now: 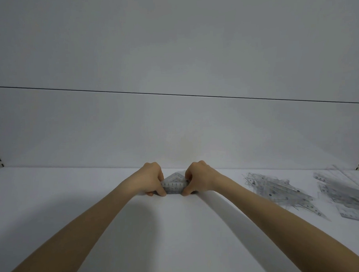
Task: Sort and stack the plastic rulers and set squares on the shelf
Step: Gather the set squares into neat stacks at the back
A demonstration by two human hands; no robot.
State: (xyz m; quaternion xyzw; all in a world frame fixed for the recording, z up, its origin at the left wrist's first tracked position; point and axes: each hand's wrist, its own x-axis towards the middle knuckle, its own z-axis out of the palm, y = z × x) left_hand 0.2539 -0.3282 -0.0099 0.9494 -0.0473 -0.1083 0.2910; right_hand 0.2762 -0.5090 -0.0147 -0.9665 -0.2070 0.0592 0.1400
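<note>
squaring up the set square stack – slip risk

both hands on a small stack of set squares at mid shelf, near the back wall. left hand pinches the left end, thumb in front, fingers curled behind. right hand pinches the right end the same way. stack looks to sit on the shelf, but i can't tell whether it's flat or tipped up.

unsorted: a loose pile of set squares to the right, and a heap of rulers further right, well apart from the hands.

risks, my read:
- clear plastic is slick, so uneven squeeze could fan the stack out
- count in the stack unreadable; a mixed size could go unnoticed
- reaching right, a forearm could sweep the loose pile
</note>
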